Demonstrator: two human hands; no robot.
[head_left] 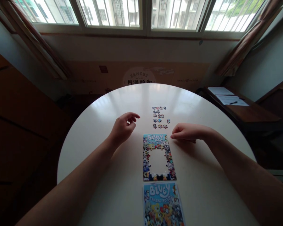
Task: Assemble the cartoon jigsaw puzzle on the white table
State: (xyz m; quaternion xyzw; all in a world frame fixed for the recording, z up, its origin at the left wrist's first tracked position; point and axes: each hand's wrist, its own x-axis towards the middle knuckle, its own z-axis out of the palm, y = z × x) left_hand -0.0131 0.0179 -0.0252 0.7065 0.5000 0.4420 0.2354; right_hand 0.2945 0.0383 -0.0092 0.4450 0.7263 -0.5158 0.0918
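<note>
A jigsaw puzzle [145, 163] lies on the white table, its border joined around a bare middle and "BLUEY" lettering across its top. Beyond it, several loose puzzle pieces [160, 116] are spread in short rows. My left hand [124, 127] is left of these pieces, index finger stretched out and the other fingers loosely bent, with nothing visible in it. Close to the puzzle's upper right corner, my right hand [185, 131] is closed, thumb and fingers together; whether it holds anything is hidden. Nearest me lies a matching picture sheet [162, 201].
The round white table [85, 150] stands before a wall with barred windows [113, 14]. At right, a dark wooden side table [257, 114] bears papers [231, 100] and a pen [233, 103]. Curtains [247, 37] hang beside the windows.
</note>
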